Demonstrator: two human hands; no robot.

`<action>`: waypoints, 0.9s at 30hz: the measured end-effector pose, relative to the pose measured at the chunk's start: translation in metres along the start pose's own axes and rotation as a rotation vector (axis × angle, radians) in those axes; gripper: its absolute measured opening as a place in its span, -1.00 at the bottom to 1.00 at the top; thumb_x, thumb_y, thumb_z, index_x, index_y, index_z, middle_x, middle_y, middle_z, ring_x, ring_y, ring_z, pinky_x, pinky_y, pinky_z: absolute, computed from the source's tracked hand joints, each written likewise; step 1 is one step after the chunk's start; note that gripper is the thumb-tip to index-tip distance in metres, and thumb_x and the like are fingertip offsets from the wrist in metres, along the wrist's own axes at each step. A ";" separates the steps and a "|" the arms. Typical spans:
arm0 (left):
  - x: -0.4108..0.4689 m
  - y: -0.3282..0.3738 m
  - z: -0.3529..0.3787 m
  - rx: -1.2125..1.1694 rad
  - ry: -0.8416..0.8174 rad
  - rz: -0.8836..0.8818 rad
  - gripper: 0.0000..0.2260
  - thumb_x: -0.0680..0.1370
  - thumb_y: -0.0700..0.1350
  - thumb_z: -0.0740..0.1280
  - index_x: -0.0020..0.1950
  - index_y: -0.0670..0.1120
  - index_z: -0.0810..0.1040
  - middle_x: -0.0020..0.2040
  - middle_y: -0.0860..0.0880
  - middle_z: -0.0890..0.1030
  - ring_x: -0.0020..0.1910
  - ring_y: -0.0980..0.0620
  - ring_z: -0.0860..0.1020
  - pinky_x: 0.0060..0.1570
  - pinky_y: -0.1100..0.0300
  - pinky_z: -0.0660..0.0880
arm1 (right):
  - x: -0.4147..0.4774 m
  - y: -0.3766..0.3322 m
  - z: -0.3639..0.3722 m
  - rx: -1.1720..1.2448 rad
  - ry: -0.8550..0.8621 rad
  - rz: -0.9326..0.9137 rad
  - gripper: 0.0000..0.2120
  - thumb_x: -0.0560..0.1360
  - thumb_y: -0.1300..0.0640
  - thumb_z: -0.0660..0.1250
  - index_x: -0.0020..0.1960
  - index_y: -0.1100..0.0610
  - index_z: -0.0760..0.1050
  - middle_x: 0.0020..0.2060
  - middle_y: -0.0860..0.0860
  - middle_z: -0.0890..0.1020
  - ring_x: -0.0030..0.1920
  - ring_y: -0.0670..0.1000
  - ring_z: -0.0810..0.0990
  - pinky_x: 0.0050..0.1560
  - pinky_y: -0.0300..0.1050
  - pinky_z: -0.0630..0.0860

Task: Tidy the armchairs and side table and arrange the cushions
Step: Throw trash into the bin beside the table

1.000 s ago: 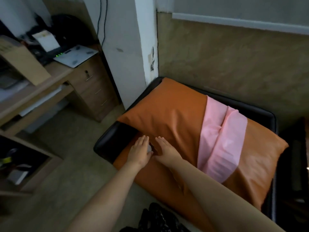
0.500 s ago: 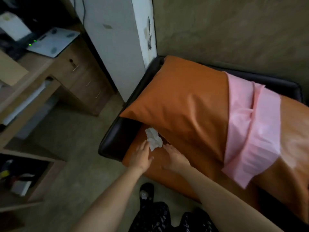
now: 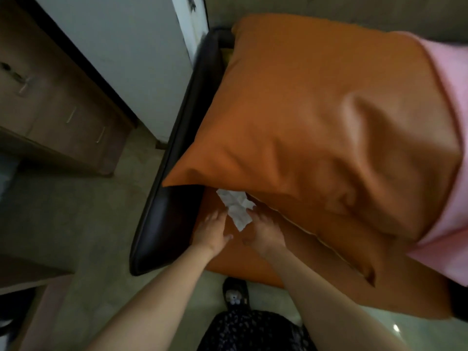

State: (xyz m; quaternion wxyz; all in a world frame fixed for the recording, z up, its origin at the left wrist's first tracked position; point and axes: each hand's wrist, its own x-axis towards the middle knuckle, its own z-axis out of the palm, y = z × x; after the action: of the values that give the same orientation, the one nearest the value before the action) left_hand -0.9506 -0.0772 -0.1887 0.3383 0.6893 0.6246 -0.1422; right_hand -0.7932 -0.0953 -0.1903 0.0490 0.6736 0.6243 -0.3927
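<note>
A big orange cushion (image 3: 316, 117) lies across the black armchair (image 3: 162, 224), its near left corner raised over the orange seat pad (image 3: 253, 264). A crumpled white tissue (image 3: 236, 207) sticks out from under that corner onto the seat pad. My left hand (image 3: 212, 233) lies flat on the pad with straight fingers at the tissue's left edge. On the other side, my right hand (image 3: 263, 235) rests with its fingertips touching the tissue's right edge. A pink cloth (image 3: 453, 160) is draped over the cushion's right end.
A white pillar (image 3: 131, 59) and a wooden drawer unit (image 3: 58, 117) stand to the left of the armchair. Bare floor (image 3: 83, 224) lies between them and the chair. My shoe (image 3: 235, 292) is on the floor just in front of the seat.
The white tissue has come out from under my hands and now lies between them. My hands have drawn back toward the seat's front edge, and the view has tilted down and closer.
</note>
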 end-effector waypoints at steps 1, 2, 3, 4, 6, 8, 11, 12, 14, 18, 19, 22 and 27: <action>0.009 -0.002 0.003 -0.013 0.006 -0.002 -0.30 0.57 0.04 0.31 0.57 0.00 -0.01 0.56 -0.06 0.12 0.52 -0.07 0.14 0.45 0.04 0.19 | 0.005 0.000 0.005 0.010 0.027 -0.006 -0.26 0.50 -0.05 0.35 0.55 -0.01 0.05 0.52 0.01 0.19 0.49 0.07 0.19 0.44 -0.03 0.13; 0.018 -0.003 0.006 -0.026 0.011 -0.003 -0.31 0.57 0.03 0.31 0.57 0.00 -0.01 0.55 -0.07 0.14 0.51 -0.08 0.17 0.44 0.05 0.21 | 0.013 0.001 0.012 0.033 0.059 -0.007 -0.29 0.51 -0.06 0.34 0.55 0.00 0.10 0.51 0.02 0.21 0.49 0.07 0.20 0.44 -0.04 0.12; 0.027 -0.005 0.009 -0.039 0.018 0.000 -0.32 0.57 0.02 0.31 0.57 0.00 0.00 0.55 -0.07 0.16 0.50 -0.09 0.19 0.43 0.06 0.23 | 0.021 0.002 0.019 0.054 0.094 -0.016 -0.32 0.51 -0.06 0.34 0.54 0.02 0.14 0.50 0.04 0.24 0.49 0.07 0.22 0.44 -0.05 0.12; 0.034 -0.006 0.011 -0.050 0.021 0.006 -0.32 0.57 0.01 0.31 0.57 0.00 0.00 0.54 -0.08 0.17 0.49 -0.09 0.21 0.42 0.06 0.24 | 0.027 0.003 0.023 0.052 0.111 -0.021 -0.34 0.52 -0.06 0.33 0.54 0.03 0.16 0.50 0.04 0.24 0.49 0.07 0.22 0.44 -0.05 0.12; 0.047 -0.009 0.015 -0.059 0.015 0.023 -0.33 0.58 0.01 0.29 0.57 0.00 -0.01 0.55 -0.07 0.15 0.49 -0.09 0.22 0.40 0.07 0.27 | 0.037 0.005 0.032 -0.002 0.090 -0.004 -0.35 0.54 -0.05 0.30 0.55 0.00 0.12 0.52 0.01 0.18 0.52 0.04 0.14 0.45 -0.08 0.10; 0.058 -0.014 0.020 -0.078 -0.011 0.029 -0.33 0.58 0.01 0.30 0.57 0.01 -0.01 0.54 -0.07 0.18 0.47 -0.10 0.25 0.37 0.06 0.31 | 0.044 0.005 0.039 0.030 0.067 0.033 -0.36 0.53 -0.03 0.30 0.54 -0.02 0.12 0.52 -0.03 0.15 0.52 0.02 0.10 0.47 -0.06 0.10; 0.068 -0.020 0.028 -0.158 -0.075 -0.015 -0.33 0.57 0.02 0.31 0.57 0.06 0.00 0.49 -0.06 0.30 0.37 -0.10 0.40 0.25 0.05 0.43 | 0.051 0.007 0.053 0.100 0.077 0.053 -0.48 0.53 0.07 0.30 0.45 0.03 0.27 0.41 -0.04 0.30 0.43 0.01 0.27 0.41 -0.06 0.27; 0.069 -0.021 0.030 -0.199 -0.094 -0.032 -0.34 0.57 0.02 0.31 0.56 0.06 0.03 0.47 -0.05 0.33 0.35 -0.09 0.42 0.23 0.06 0.44 | 0.052 0.006 0.054 0.093 0.055 0.062 -0.55 0.57 0.11 0.25 0.44 0.07 0.29 0.38 0.00 0.36 0.40 0.02 0.34 0.35 -0.16 0.31; 0.069 -0.020 0.035 -0.276 -0.101 -0.030 -0.45 0.57 -0.01 0.31 0.52 0.03 0.19 0.39 -0.06 0.44 0.30 -0.07 0.46 0.20 0.10 0.45 | 0.053 0.009 0.055 0.055 0.046 0.073 -0.62 0.63 0.19 0.15 0.44 0.15 0.28 0.32 0.00 0.40 0.35 0.01 0.40 0.14 -0.44 0.32; 0.062 -0.017 0.040 -0.296 -0.023 0.034 -0.78 0.58 -0.13 0.27 0.22 -0.01 0.53 0.16 -0.06 0.60 0.11 -0.02 0.55 -0.01 0.18 0.48 | 0.047 0.006 0.053 0.086 0.089 0.116 -0.70 0.60 0.28 0.15 0.31 0.18 0.43 0.28 0.12 0.45 0.21 0.07 0.50 0.04 -0.25 0.40; 0.060 -0.016 0.041 -0.284 -0.003 0.039 -0.82 0.58 -0.14 0.27 0.15 -0.01 0.56 0.10 -0.05 0.62 0.04 -0.01 0.56 -0.08 0.19 0.48 | 0.046 0.007 0.056 0.098 0.092 0.132 -0.70 0.59 0.31 0.14 0.28 0.18 0.46 0.27 0.14 0.46 0.19 0.08 0.51 0.05 -0.20 0.42; 0.050 -0.014 0.042 -0.286 0.050 0.035 -0.88 0.58 -0.13 0.28 0.05 0.01 0.58 -0.02 0.00 0.63 -0.09 0.06 0.55 -0.16 0.20 0.47 | 0.033 0.005 0.052 0.127 0.076 0.173 -0.71 0.58 0.32 0.15 0.25 0.21 0.49 0.25 0.14 0.48 0.18 0.09 0.52 0.06 -0.16 0.44; 0.026 0.004 0.045 -0.234 0.089 0.073 -0.91 0.58 -0.06 0.29 0.04 0.06 0.57 -0.05 0.07 0.62 -0.08 0.08 0.57 -0.12 0.12 0.55 | 0.002 0.012 0.038 0.161 0.099 0.193 -0.70 0.56 0.32 0.16 0.25 0.16 0.49 0.23 0.10 0.49 0.19 0.07 0.51 0.06 -0.19 0.43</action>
State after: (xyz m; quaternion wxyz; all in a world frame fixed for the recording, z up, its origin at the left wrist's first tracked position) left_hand -0.9321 -0.0863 -0.2365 0.3932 0.6730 0.6259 -0.0250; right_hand -0.8007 -0.1176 -0.2229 0.0012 0.7508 0.5247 -0.4012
